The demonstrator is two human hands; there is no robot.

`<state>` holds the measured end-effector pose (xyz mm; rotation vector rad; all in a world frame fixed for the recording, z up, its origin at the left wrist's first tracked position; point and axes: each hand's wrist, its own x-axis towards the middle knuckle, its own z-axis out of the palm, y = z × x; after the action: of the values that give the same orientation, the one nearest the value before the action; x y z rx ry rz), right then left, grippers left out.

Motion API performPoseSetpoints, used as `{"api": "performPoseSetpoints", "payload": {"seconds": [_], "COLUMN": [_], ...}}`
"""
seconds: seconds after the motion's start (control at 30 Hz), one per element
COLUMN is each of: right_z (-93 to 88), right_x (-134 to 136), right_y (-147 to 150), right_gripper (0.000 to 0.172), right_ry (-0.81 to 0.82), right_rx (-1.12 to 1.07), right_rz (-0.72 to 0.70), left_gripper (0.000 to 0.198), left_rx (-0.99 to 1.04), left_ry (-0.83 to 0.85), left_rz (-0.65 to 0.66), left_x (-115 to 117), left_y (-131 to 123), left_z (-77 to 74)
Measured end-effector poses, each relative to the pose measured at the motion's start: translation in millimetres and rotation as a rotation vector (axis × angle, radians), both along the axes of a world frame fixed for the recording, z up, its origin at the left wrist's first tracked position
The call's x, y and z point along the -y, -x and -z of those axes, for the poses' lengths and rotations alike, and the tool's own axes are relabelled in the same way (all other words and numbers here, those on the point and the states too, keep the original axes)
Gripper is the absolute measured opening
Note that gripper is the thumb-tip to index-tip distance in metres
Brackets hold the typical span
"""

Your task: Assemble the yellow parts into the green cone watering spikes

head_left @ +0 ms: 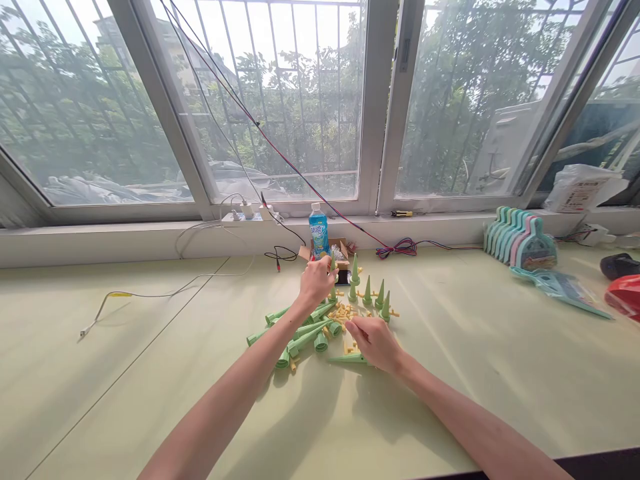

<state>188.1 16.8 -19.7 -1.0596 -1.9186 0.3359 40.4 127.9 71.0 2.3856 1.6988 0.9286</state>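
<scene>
My left hand (pixel 316 280) is closed around an upright green cone-shaped spike (pixel 333 263), holding it just above the table. My right hand (pixel 374 341) rests on the table with its fingers pinched at the small yellow pieces (pixel 345 311); what they hold is too small to make out. A green spike (pixel 347 359) lies flat right beside that hand. Several green spikes (pixel 305 330) lie in a pile under my left forearm. Several more green spikes (pixel 370 293) stand upright in a cluster behind the yellow pieces.
A blue-labelled drink bottle (pixel 319 231) and a small cardboard box (pixel 341 248) stand by the window sill. Cables (pixel 280 255) trail across the pale green table (pixel 150 373). Pastel packaged items (pixel 520 239) stand at the right, near a red object (pixel 625 295).
</scene>
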Motion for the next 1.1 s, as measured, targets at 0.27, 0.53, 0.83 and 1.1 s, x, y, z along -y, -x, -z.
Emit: {"api": "performPoseSetpoints", "payload": {"seconds": [0.27,0.53,0.83,1.1], "right_z": [-0.7,-2.5,-2.3,-2.4], "right_x": [-1,1,1,4], "right_y": [0,-1,-1,-3], "right_gripper": [0.044,0.045,0.044,0.045], "right_ry": [-0.007,0.007,0.004,0.013], "right_rx": [0.007,0.011,0.018,0.056], "right_rz": [-0.002,-0.007,-0.005,0.021], "left_gripper": [0.005,0.008,0.014,0.020], "left_rx": [-0.017,-0.017,0.045,-0.079], "left_ry": [0.038,0.016,-0.122,-0.185], "left_rz": [-0.013,0.004,0.036,0.257], "left_x": [0,1,19,69], "left_y": [-2,0,5,41], "left_z": [7.5,14.1,10.6,32.8]}}
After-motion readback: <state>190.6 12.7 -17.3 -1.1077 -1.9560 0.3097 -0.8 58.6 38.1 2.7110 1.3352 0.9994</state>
